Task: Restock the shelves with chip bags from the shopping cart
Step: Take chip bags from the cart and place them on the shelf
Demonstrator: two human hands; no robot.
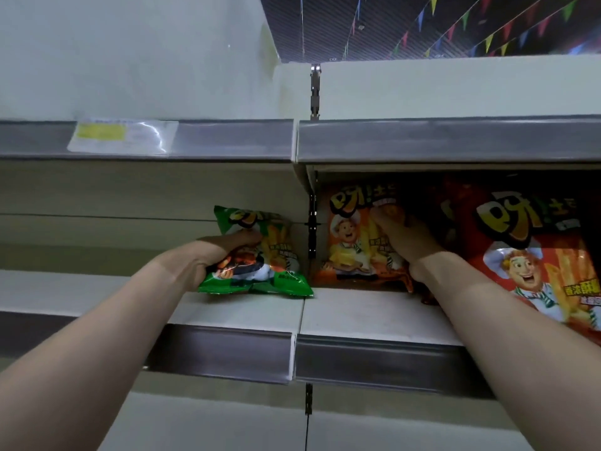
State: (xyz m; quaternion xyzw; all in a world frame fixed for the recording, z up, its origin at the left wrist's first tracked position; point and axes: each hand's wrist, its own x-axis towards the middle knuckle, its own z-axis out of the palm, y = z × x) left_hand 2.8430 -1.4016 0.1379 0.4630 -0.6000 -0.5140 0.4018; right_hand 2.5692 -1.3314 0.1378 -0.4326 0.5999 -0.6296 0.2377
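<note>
- Left hand (224, 252) grips the green bag (270, 255) behind the front edge of the shelf (357, 315).
- Right hand (401, 237) touches the orange bag (348, 245); grip unclear.
- Bags seem light, slippery, crushable: pinch the seams.

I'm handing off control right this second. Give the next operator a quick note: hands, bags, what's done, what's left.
Left hand: grips the green foil chip bag, whose lower edge is on the white metal shelf, just left of the upright divider.
Right hand: rests on the front of the orange foil chip bag, which is upright just right of the divider. Whether it grips the bag cannot be told.
Done: a red foil chip bag is further right, its base hidden by the arm.
Left: seat and release both bags, then fetch more. The cart is out of view.
</note>
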